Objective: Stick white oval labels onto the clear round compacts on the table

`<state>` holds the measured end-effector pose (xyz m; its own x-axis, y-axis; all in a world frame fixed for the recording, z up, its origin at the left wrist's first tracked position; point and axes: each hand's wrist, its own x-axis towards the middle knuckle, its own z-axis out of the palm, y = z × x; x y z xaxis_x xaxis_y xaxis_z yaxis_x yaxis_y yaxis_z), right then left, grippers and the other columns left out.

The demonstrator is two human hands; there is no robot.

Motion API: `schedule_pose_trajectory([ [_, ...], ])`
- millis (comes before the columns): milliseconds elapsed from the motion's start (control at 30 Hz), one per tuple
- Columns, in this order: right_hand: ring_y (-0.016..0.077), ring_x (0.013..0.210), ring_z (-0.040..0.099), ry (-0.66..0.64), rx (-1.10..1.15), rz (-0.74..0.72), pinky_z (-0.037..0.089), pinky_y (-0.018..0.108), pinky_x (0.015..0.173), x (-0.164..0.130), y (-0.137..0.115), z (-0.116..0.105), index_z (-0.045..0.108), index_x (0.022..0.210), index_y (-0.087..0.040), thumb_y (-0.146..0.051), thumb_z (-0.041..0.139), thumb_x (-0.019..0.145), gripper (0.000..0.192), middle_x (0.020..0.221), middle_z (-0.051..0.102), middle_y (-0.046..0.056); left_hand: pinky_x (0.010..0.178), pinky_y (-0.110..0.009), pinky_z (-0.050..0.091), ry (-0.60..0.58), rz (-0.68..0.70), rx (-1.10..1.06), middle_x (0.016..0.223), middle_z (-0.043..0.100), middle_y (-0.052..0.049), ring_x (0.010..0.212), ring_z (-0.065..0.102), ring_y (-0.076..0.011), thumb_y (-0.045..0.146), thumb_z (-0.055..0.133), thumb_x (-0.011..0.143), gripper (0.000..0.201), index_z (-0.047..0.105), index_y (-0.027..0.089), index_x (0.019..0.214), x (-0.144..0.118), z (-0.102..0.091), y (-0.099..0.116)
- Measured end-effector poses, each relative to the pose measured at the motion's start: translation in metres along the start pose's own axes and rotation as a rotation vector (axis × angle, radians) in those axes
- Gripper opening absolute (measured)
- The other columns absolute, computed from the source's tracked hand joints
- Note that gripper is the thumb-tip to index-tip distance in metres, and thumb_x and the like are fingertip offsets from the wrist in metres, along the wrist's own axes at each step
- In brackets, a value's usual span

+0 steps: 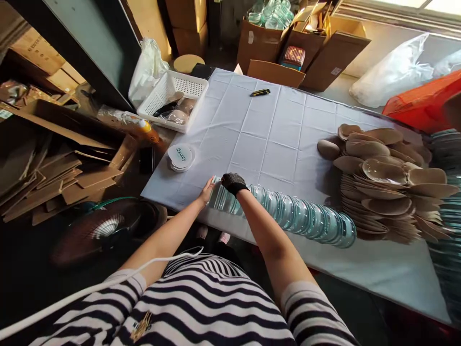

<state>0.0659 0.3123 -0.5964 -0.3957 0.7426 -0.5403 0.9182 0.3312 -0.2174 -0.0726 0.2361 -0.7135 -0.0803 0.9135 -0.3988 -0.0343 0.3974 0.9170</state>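
A long row of clear, blue-green tinted round glass lids [298, 218] lies on its side along the near edge of the white-cloth-covered counter [273, 139]. The discs stand on edge, packed face to face and overlapping, forming a slightly curved line from lower right towards the left. The left hand [208, 189], bare, presses flat against the row's left end; the right hand [233, 183], in a black mesh glove, rests on top of the same end.
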Motion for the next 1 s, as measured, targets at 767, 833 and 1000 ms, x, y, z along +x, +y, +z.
schedule_pose_trajectory([
  [767,0.0241,0.107,0.066,-0.029,0.079,0.076,0.046,0.029,0.082,-0.072,-0.061,0.144,0.065,0.121,-0.022,-0.032,0.038,0.099,0.036,0.118,0.071,0.010,0.121,-0.038,0.023,-0.025,-0.193,-0.013,0.160,0.033,-0.010,0.148,0.030,-0.0198,0.033,0.035,0.100,0.057,0.026,0.025,0.156,-0.002,0.009,0.022],
  [833,0.0238,0.106,0.067,-0.019,0.099,0.044,0.046,0.029,0.082,-0.072,-0.053,0.135,0.066,0.120,-0.024,-0.036,0.040,0.099,0.035,0.117,0.071,0.008,0.122,-0.041,0.022,0.038,-0.113,0.134,0.160,0.032,-0.012,0.149,0.027,-0.0235,0.034,0.039,0.098,0.058,0.030,0.022,0.155,-0.008,0.008,0.025],
  [1000,0.0222,0.105,0.066,0.172,0.093,0.240,0.047,0.027,0.079,-0.052,0.011,0.052,0.065,0.124,-0.025,-0.039,0.037,0.100,0.039,0.117,0.071,0.009,0.123,-0.052,0.006,-0.027,0.380,0.681,0.162,0.028,-0.006,0.153,0.014,-0.0300,0.039,0.057,0.090,0.055,0.050,0.031,0.144,-0.028,0.008,0.035],
])
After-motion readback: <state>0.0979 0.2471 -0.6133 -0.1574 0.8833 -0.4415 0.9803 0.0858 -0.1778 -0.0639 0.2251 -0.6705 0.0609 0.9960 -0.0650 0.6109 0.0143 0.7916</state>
